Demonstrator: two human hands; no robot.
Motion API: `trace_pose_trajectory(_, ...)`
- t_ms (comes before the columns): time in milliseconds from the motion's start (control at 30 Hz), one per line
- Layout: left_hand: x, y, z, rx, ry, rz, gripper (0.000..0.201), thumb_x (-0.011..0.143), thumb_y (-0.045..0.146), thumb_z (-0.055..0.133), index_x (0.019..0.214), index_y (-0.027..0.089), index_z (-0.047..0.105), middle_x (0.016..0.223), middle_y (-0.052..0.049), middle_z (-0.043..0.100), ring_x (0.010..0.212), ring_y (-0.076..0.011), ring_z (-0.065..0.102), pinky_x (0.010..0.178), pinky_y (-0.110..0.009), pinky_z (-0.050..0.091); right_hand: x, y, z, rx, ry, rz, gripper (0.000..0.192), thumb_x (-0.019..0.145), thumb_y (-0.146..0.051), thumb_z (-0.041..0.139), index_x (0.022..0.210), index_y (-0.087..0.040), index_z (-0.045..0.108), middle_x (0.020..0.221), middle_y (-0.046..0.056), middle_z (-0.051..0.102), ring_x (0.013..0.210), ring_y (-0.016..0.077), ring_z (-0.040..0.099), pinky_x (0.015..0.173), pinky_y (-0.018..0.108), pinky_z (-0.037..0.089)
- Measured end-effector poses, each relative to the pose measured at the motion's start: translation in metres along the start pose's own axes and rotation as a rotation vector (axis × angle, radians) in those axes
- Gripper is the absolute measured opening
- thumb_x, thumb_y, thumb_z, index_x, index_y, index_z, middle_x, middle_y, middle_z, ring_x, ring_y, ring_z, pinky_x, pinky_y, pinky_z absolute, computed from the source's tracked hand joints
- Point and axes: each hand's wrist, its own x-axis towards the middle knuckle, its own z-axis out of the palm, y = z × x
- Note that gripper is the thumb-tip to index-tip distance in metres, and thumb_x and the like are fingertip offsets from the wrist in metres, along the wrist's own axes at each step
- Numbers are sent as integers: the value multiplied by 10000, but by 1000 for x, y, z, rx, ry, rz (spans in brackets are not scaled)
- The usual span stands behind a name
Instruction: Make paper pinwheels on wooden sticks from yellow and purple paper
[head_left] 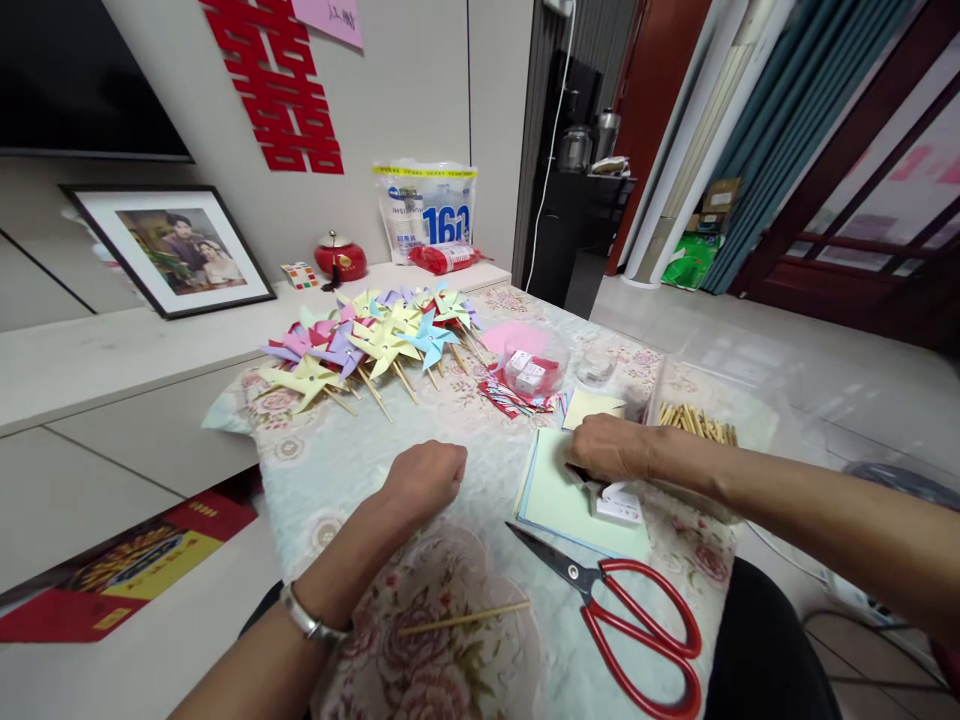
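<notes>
Paper pinwheels (375, 340) already lay piled at the bench's (330, 470) far end, right hand (611, 447) curled onto the green sheet stack (570, 500), left hand (424, 478) fisted empty, loose stick (465, 618) and scissors (637, 620) unused.

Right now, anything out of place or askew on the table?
Little stands out. One wooden stick lies alone near the table's front edge, apart from the stick bundle at the right. The red scissors lie open beside the green paper stack. Finished pinwheels sit in a loose heap. No spills or damage visible.
</notes>
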Motion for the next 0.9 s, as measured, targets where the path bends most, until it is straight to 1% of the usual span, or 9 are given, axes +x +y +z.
trace_pose_trajectory(100, 2, 2, -1, 26, -17, 36, 228, 762, 117, 510, 833, 222, 700, 908, -132, 740, 874, -312, 682, 676, -361, 438, 0, -1, -1, -113, -94, -86, 162, 813, -132, 626, 813, -167, 784, 839, 170, 791, 765, 290, 727, 654, 342, 456)
trace_pose_trajectory(333, -1, 9, -6, 25, -6, 8, 201, 733, 114, 518, 814, 161, 696, 894, -208, 733, 850, -369, 685, 656, -390, 435, -7, -4, -13, -98, -93, -53, 165, 810, -176, 632, 894, -147, 771, 846, 158, 789, 769, 264, 727, 635, 304, 412)
trace_pose_trajectory(433, -5, 14, -6, -40, 70, -14, 195, 769, 133, 481, 828, 173, 662, 856, -162, 725, 813, -318, 672, 648, -361, 413, -9, -6, -17, -78, -78, -19, 194, 815, -175, 606, 916, -127, 765, 831, 168, 783, 729, 270, 722, 578, 299, 362)
trace_pose_trajectory(500, -8, 19, -2, -268, 161, -17, 135, 775, 156, 487, 770, 191, 617, 776, -97, 701, 740, -248, 639, 624, -319, 388, -9, -6, -20, -61, -66, 6, 196, 818, -172, 594, 900, -117, 764, 815, 173, 777, 695, 272, 712, 549, 296, 324)
trace_pose_trajectory(567, -10, 27, 4, -675, 208, -32, 63, 742, 183, 536, 686, 203, 560, 641, -27, 631, 613, -178, 568, 564, -276, 351, -9, -4, -23, -42, -43, 24, 194, 822, -178, 587, 876, -114, 761, 796, 170, 772, 667, 264, 696, 533, 295, 294)
trace_pose_trajectory(667, -14, 47, 16, -1348, 133, -113, 97, 680, 220, 607, 646, 209, 518, 493, 44, 523, 452, -110, 435, 475, -232, 295, -10, 1, -32, -18, 23, 36, 195, 823, -164, 565, 869, -129, 751, 799, 139, 765, 659, 227, 659, 540, 289, 277)
trace_pose_trajectory(767, -20, 73, 23, -1836, 80, -148, 148, 608, 170, 702, 690, 177, 579, 537, 35, 571, 472, -88, 469, 468, -205, 328, -12, 1, -44, 76, 125, 22, 183, 797, -112, 553, 836, -148, 728, 740, 61, 732, 608, 153, 579, 556, 260, 295)
trace_pose_trajectory(833, -24, 89, 25, -2069, 62, -193, 205, 619, 123, 729, 813, 137, 665, 602, 14, 615, 514, -85, 519, 497, -193, 385, -14, -8, -49, 259, 213, 11, 159, 763, -76, 557, 780, -146, 699, 646, 3, 667, 556, 113, 511, 546, 230, 303)
trace_pose_trajectory(900, -26, 102, 25, -2247, 37, -259, 149, 677, 68, 682, 819, 110, 683, 636, -13, 636, 559, -93, 572, 544, -193, 446, -14, -21, -51, 481, 273, -1, 133, 733, -55, 566, 734, -142, 667, 587, -35, 603, 531, 90, 474, 527, 202, 306)
